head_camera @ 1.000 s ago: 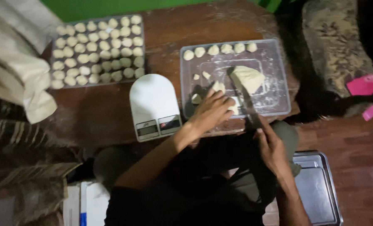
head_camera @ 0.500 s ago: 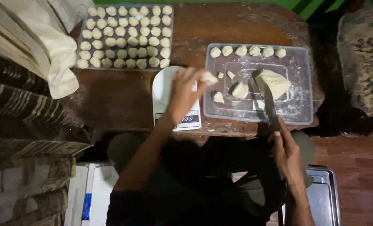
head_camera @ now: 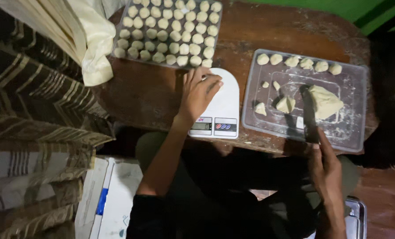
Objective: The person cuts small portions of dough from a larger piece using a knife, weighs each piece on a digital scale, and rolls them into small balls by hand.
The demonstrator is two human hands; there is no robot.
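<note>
While cupped, left grip (head_camera: 198, 92) on scale (head_camera: 224, 110)

This looks like a home food-making corner, not a professional kitchen. On a worn wooden desk (head_camera: 268, 31) stand a white kitchen scale (head_camera: 221, 106), a tray of dough balls (head_camera: 171, 33) at 11 o'clock and a floured plastic tray (head_camera: 352, 132) at 2 o'clock. Striped cloth (head_camera: 33, 110) hangs at 9 o'clock.

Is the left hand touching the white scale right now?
Touching. The head view shows the left hand resting palm-down on the white scale platform, fingers spread over it with no gap visible.
</note>
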